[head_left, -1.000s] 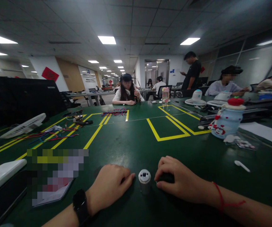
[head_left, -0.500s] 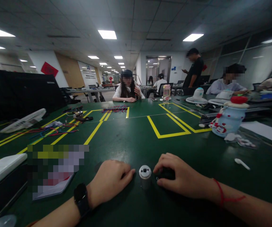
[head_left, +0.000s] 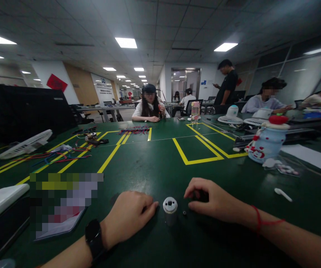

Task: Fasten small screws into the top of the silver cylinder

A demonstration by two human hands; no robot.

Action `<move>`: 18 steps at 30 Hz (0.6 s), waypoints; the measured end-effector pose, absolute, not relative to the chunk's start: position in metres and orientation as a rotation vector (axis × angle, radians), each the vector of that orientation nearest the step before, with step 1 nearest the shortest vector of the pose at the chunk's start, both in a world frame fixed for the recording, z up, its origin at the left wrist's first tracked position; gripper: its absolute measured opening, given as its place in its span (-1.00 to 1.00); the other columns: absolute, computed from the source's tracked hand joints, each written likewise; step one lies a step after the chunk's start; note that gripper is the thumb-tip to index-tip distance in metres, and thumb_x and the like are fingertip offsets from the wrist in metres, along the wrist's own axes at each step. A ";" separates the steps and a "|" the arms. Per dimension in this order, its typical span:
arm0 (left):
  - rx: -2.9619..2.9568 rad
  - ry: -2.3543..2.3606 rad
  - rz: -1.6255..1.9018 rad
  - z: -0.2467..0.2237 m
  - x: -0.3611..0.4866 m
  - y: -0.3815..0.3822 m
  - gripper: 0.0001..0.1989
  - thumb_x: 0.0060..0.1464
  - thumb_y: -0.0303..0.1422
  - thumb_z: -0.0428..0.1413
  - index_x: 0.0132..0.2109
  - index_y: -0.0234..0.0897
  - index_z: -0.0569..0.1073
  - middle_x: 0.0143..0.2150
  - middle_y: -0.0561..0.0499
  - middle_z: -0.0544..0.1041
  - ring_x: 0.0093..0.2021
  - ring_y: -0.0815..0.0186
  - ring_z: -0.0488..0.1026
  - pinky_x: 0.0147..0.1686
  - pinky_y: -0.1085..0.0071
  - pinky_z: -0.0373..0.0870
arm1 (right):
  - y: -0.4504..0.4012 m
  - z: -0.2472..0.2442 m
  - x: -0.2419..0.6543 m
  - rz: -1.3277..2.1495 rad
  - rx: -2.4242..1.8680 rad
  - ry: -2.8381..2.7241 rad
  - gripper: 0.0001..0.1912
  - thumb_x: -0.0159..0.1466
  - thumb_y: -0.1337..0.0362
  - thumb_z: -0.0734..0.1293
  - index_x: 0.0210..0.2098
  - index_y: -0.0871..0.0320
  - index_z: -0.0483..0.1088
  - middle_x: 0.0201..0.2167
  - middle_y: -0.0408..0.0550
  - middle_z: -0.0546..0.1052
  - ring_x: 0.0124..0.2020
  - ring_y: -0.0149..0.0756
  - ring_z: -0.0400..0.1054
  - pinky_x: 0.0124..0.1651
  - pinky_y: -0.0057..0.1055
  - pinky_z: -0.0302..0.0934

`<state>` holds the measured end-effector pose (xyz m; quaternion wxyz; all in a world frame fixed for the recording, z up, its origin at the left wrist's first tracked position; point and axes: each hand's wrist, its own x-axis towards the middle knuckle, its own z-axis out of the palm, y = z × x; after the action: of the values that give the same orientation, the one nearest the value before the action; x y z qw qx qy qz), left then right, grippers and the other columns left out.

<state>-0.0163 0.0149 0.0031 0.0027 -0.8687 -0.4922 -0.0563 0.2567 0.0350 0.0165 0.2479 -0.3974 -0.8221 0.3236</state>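
A short silver metal cylinder (head_left: 170, 210) stands upright on the green table, with a central opening and small holes in its top face. Just right of its base lies a tiny metal ring-like piece (head_left: 184, 213). My left hand (head_left: 129, 214) rests on the table left of the cylinder, fingers loosely bent and thumb stretched toward it without touching. Nothing shows in it, though some fingertips are hidden. On the other side, my right hand (head_left: 209, 199) is open, thumb and index finger apart, close to the small piece but not touching it.
A blurred-out sheet (head_left: 65, 208) lies left of my left forearm. Wires (head_left: 62, 154) and a white keyboard (head_left: 26, 143) are farther left. To the right are a white earbud (head_left: 283, 194) and a light-blue bottle (head_left: 268, 143). A person (head_left: 148, 108) sits opposite.
My right hand has drawn slightly away from the cylinder and the small piece, which now shows uncovered on the table. My left hand has stayed where it was; the view has shifted slightly.
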 end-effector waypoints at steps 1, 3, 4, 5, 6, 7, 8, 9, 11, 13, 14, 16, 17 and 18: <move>-2.722 -1.543 -0.176 0.003 -0.016 0.015 -0.56 0.30 -0.21 -0.13 -0.48 -0.26 0.40 -0.55 0.06 0.44 -0.54 0.37 0.32 -0.51 0.40 -0.06 | 0.030 0.018 0.254 0.799 -1.021 -2.343 -0.80 0.10 0.29 0.41 -0.25 0.14 0.48 -0.31 -0.09 0.44 -0.30 -0.33 0.29 -0.25 -0.37 0.18; -2.713 -1.542 -0.178 0.004 -0.015 0.015 -0.56 0.30 -0.22 -0.13 -0.49 -0.26 0.40 -0.55 0.06 0.44 -0.54 0.38 0.31 -0.51 0.40 -0.06 | 0.023 0.019 0.249 0.672 -0.947 -2.445 -0.82 0.08 0.28 0.44 -0.28 0.10 0.51 -0.27 -0.09 0.44 -0.22 -0.28 0.29 -0.13 -0.30 0.17; -2.708 -1.544 -0.181 0.004 -0.015 0.015 -0.57 0.30 -0.22 -0.12 -0.49 -0.26 0.40 -0.56 0.07 0.44 -0.55 0.38 0.31 -0.52 0.40 -0.07 | 0.021 0.019 0.246 0.664 -0.944 -2.447 -0.86 0.11 0.29 0.42 -0.30 0.09 0.52 -0.27 -0.09 0.44 -0.22 -0.28 0.29 -0.12 -0.30 0.17; -2.703 -1.548 -0.183 0.004 -0.014 0.015 -0.57 0.29 -0.23 -0.12 -0.50 -0.26 0.40 -0.56 0.07 0.44 -0.55 0.38 0.31 -0.52 0.40 -0.07 | 0.020 0.019 0.244 0.685 -0.950 -2.419 -0.90 0.15 0.29 0.40 -0.31 0.10 0.52 -0.28 -0.09 0.43 -0.23 -0.30 0.30 -0.15 -0.32 0.18; -2.699 -1.551 -0.187 0.005 -0.014 0.015 -0.57 0.29 -0.23 -0.11 -0.50 -0.26 0.40 -0.56 0.07 0.44 -0.55 0.38 0.31 -0.52 0.40 -0.08 | 0.020 0.020 0.242 0.722 -0.958 -2.366 -0.91 0.18 0.30 0.37 -0.30 0.11 0.52 -0.27 -0.09 0.43 -0.24 -0.32 0.30 -0.18 -0.36 0.20; -2.698 -1.554 -0.189 0.005 -0.013 0.015 -0.57 0.29 -0.23 -0.11 -0.50 -0.26 0.41 -0.56 0.07 0.44 -0.56 0.38 0.30 -0.53 0.39 -0.09 | 0.020 0.022 0.239 0.752 -0.958 -2.296 -0.91 0.20 0.31 0.36 -0.29 0.12 0.51 -0.27 -0.08 0.43 -0.25 -0.33 0.31 -0.21 -0.39 0.21; -2.696 -1.556 -0.193 0.005 -0.013 0.015 -0.57 0.29 -0.23 -0.11 -0.50 -0.26 0.41 -0.56 0.07 0.45 -0.56 0.38 0.30 -0.53 0.39 -0.10 | 0.020 0.025 0.236 0.766 -0.949 -2.225 -0.90 0.22 0.31 0.35 -0.27 0.12 0.50 -0.26 -0.08 0.43 -0.25 -0.35 0.32 -0.22 -0.41 0.21; -2.694 -1.559 -0.196 0.004 -0.013 0.014 -0.57 0.29 -0.23 -0.11 -0.50 -0.25 0.41 -0.56 0.06 0.45 -0.56 0.38 0.30 -0.53 0.39 -0.10 | 0.019 0.027 0.232 0.764 -0.932 -2.168 -0.90 0.24 0.30 0.34 -0.25 0.12 0.49 -0.26 -0.08 0.43 -0.24 -0.35 0.32 -0.22 -0.41 0.22; -2.689 -1.567 -0.200 0.003 -0.014 0.014 -0.57 0.28 -0.23 -0.11 -0.50 -0.25 0.42 -0.56 0.06 0.46 -0.56 0.37 0.30 -0.53 0.38 -0.12 | 0.017 0.034 0.225 0.730 -0.879 -2.116 -0.89 0.24 0.29 0.34 -0.24 0.12 0.48 -0.27 -0.09 0.43 -0.22 -0.35 0.32 -0.19 -0.40 0.21; -2.681 -1.582 -0.200 0.002 -0.014 0.014 -0.56 0.28 -0.22 -0.11 -0.51 -0.25 0.43 -0.56 0.05 0.46 -0.57 0.37 0.29 -0.53 0.38 -0.12 | 0.013 0.039 0.217 0.711 -0.844 -2.144 -0.90 0.23 0.29 0.35 -0.25 0.11 0.49 -0.28 -0.10 0.44 -0.24 -0.34 0.32 -0.18 -0.39 0.20; -2.678 -1.587 -0.199 0.002 -0.014 0.014 -0.56 0.27 -0.22 -0.11 -0.51 -0.25 0.43 -0.56 0.04 0.46 -0.57 0.37 0.29 -0.53 0.38 -0.13 | 0.011 0.040 0.214 0.710 -0.841 -2.167 -0.90 0.23 0.30 0.36 -0.25 0.11 0.49 -0.29 -0.10 0.44 -0.25 -0.34 0.32 -0.19 -0.39 0.20; -2.673 -1.600 -0.197 0.002 -0.013 0.015 -0.55 0.27 -0.22 -0.11 -0.51 -0.26 0.44 -0.56 0.03 0.46 -0.57 0.37 0.28 -0.53 0.38 -0.13 | 0.008 0.041 0.210 0.719 -0.856 -2.200 -0.91 0.22 0.32 0.36 -0.26 0.10 0.49 -0.30 -0.11 0.45 -0.28 -0.35 0.31 -0.22 -0.39 0.19; -2.671 -1.606 -0.197 0.002 -0.013 0.015 -0.55 0.27 -0.21 -0.11 -0.51 -0.27 0.44 -0.56 0.02 0.46 -0.57 0.37 0.28 -0.53 0.37 -0.13 | 0.007 0.041 0.209 0.727 -0.868 -2.205 -0.91 0.21 0.32 0.36 -0.26 0.10 0.49 -0.30 -0.11 0.46 -0.30 -0.36 0.31 -0.24 -0.40 0.19; -2.670 -1.610 -0.198 0.002 -0.013 0.015 -0.55 0.27 -0.21 -0.12 -0.51 -0.26 0.44 -0.56 0.02 0.45 -0.57 0.37 0.28 -0.53 0.37 -0.14 | 0.007 0.040 0.208 0.732 -0.881 -2.199 -0.91 0.22 0.32 0.36 -0.26 0.10 0.49 -0.30 -0.11 0.46 -0.30 -0.36 0.31 -0.25 -0.40 0.19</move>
<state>-0.0126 0.0151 0.0025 0.0088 -0.8547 -0.5152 -0.0633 0.2083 0.0070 0.0405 0.3252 -0.3359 -0.8387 0.2791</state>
